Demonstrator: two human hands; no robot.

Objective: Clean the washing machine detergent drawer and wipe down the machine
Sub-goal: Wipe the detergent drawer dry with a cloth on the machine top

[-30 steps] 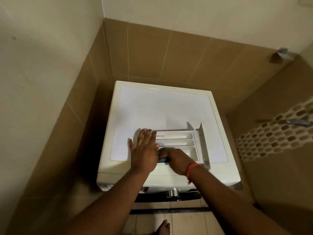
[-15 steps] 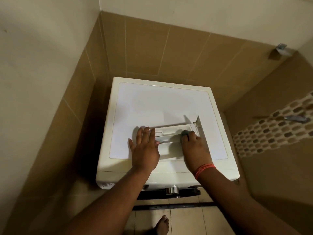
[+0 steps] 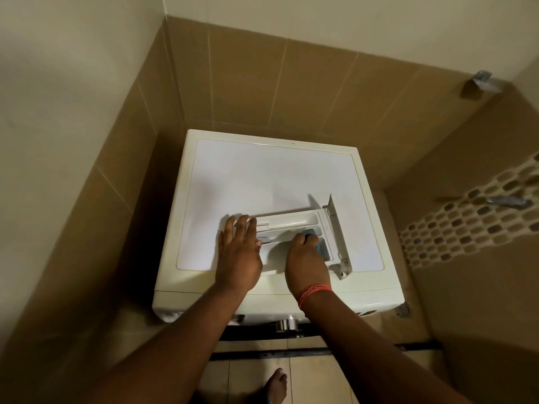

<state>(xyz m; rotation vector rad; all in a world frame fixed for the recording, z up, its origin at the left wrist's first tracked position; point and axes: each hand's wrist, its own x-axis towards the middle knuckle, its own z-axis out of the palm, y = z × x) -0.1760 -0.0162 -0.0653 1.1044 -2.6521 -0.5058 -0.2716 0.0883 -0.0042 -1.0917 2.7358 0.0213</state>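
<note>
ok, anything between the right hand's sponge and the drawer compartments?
Nothing visible. The right hand grips the blue sponge inside the detergent drawer, which lies on the washing machine top. The left hand rests flat on the drawer's left end.

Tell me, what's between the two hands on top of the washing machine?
In the head view, the white detergent drawer lies between them. The left hand rests flat on its left end; the right hand holds a blue sponge inside it.

Dim, warm light falls from above, brightest on the washing machine's white lid [image 3: 262, 182]. Soft shadows stretch toward 10 o'clock; the corner at 8 o'clock is nearly black. Wide-angle distortion bends wall lines at the edges; detail is slightly soft.
</note>
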